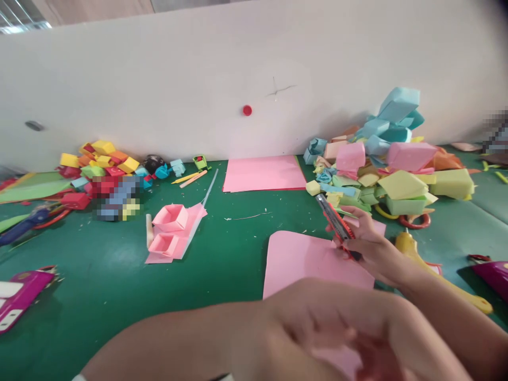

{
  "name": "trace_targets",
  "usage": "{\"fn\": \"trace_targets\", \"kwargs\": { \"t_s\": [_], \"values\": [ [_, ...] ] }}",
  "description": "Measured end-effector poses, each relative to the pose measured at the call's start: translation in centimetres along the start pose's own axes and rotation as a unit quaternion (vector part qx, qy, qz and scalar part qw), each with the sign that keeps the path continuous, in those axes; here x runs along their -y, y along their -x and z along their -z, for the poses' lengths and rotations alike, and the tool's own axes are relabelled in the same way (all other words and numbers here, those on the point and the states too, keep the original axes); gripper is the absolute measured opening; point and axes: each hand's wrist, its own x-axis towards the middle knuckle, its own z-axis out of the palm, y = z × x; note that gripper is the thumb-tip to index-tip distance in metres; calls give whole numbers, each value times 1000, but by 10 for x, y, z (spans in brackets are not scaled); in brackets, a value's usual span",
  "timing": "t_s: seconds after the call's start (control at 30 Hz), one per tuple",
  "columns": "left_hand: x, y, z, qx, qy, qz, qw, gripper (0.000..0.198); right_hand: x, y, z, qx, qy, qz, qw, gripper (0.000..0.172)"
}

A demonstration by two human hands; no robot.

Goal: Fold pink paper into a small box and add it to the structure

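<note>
My right hand (369, 243) is closed around a red and black box cutter (335, 222), its metal end pointing up and away to the left. Under it lies a pink paper sheet (297, 259) with rounded corners, on the green table (222, 233). My left hand (329, 323) looms large and blurred in the foreground, in front of the sheet's near part. Its fingers are curled inward, and whatever they hold cannot be made out. Left of the middle, two small pink paper boxes (170, 218) rest on a pink paper piece (192, 222).
A heap of folded paper boxes (405, 185) stands at the right, beside a yellow-handled tool (448, 278). More small boxes (103, 159) are piled at the back left. Pink sheets (264, 173) lie against the white partition (178, 90). A purple tool (26, 296) is at the left.
</note>
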Motion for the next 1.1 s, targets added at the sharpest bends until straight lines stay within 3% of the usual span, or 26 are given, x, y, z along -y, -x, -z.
{"fn": "trace_targets", "kwargs": {
  "t_s": [0.03, 0.1, 0.17, 0.3, 0.43, 0.63, 0.9, 1.1],
  "values": [
    [5, -9, 1, -29, 120, 35, 992, 8, 0, -1, -1, -22, -1, 11, 1000, 75],
    [21, -23, -2, -54, 292, 56, 953, 19, 0, -1, -2, -45, -5, 27, 999, 74],
    [41, -30, -10, -104, 323, 84, 937, 23, 2, -1, -3, -42, -14, 31, 999, 74],
    [81, -21, -24, -182, 180, 175, 951, 26, 2, 0, -1, -13, -34, 24, 999, 76],
    [103, -8, -34, -217, 137, 216, 942, 25, -1, -1, 1, 14, -56, 17, 998, 76],
    [117, -5, -39, -246, 121, 208, 939, 20, 4, -3, 4, 7, -35, -5, 999, 65],
    [158, 9, -39, -277, -10, 229, 933, 23, 8, -3, 13, 60, -76, 3, 995, 70],
    [170, 14, -36, -296, -96, 189, 931, 24, 7, 0, 9, 108, -81, 15, 991, 68]
  ]
}}
